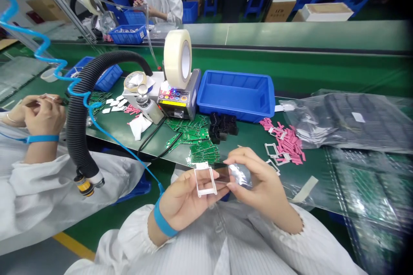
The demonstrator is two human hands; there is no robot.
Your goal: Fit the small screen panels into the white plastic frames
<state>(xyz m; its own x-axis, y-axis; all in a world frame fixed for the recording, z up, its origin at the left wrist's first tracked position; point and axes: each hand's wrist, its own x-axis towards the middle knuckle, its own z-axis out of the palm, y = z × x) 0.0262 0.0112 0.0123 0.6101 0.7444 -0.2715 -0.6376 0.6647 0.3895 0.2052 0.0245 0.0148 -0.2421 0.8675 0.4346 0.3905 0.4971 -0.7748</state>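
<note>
Left hand [189, 201] is half curled, pinching a white plastic frame [205, 179], and right hand [263, 182] is pretty much closed on a silvery foil piece [241, 175], right beside it, up above the green table [248, 135].

Free air above the hands [258, 180], black corrugated hose [77, 111] blocking left — green circuit boards [201, 152] just ahead

Head-worn view, facing forward and down
</note>
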